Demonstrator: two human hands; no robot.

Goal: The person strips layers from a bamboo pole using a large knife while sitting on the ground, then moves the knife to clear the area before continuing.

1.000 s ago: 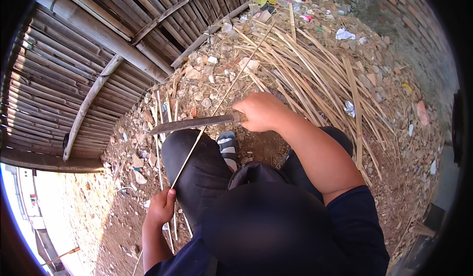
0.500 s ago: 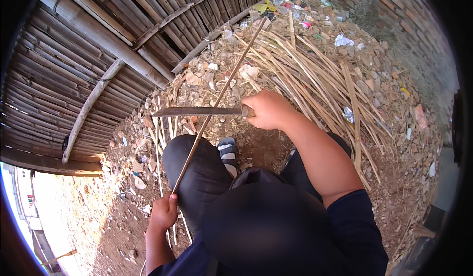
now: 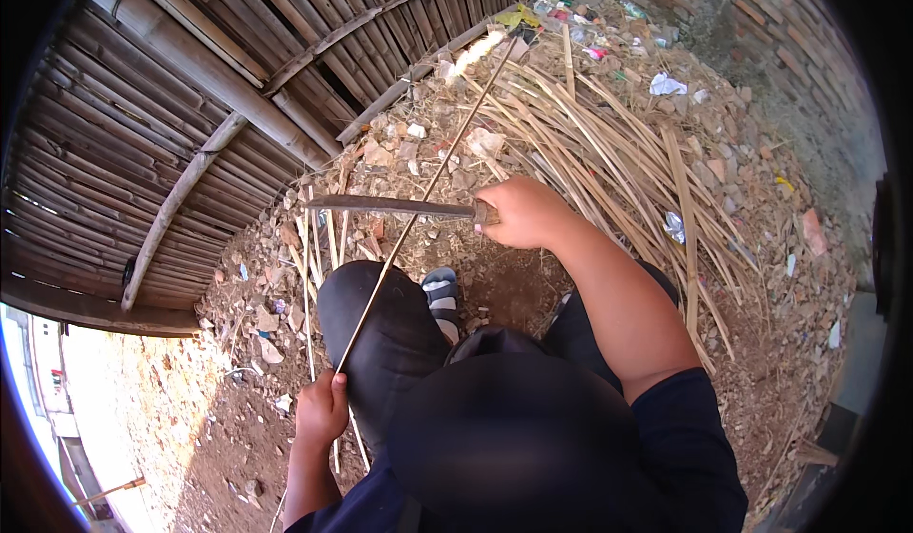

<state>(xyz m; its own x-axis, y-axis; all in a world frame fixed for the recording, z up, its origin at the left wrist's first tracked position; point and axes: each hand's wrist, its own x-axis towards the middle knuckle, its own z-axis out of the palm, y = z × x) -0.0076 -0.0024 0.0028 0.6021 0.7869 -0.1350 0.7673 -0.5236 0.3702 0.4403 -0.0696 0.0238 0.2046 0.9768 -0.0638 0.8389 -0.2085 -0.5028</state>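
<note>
My left hand [image 3: 321,407] is closed round the near end of a long thin bamboo strip [image 3: 378,290], low beside my left knee. The strip slants up and away to the right, passing over my thigh. My right hand [image 3: 521,212] grips the wooden handle of a machete [image 3: 399,207] in front of my knees. Its dark blade points left and lies across the strip; whether the edge presses into it I cannot tell. Several thin pale strips [image 3: 309,290] lie on the ground left of my left knee.
A heap of split bamboo strips [image 3: 609,153] spreads ahead and to the right on stony ground. On the left stands a bamboo-slat wall [image 3: 124,162] with thick poles. A brick wall [image 3: 789,48] rises at the far right. Litter and rubble [image 3: 571,10] lie at the far end.
The machete has shifted slightly to the right, its tip tilting a little upward and away. My left hand and the bamboo strip remain nearly where they were.
</note>
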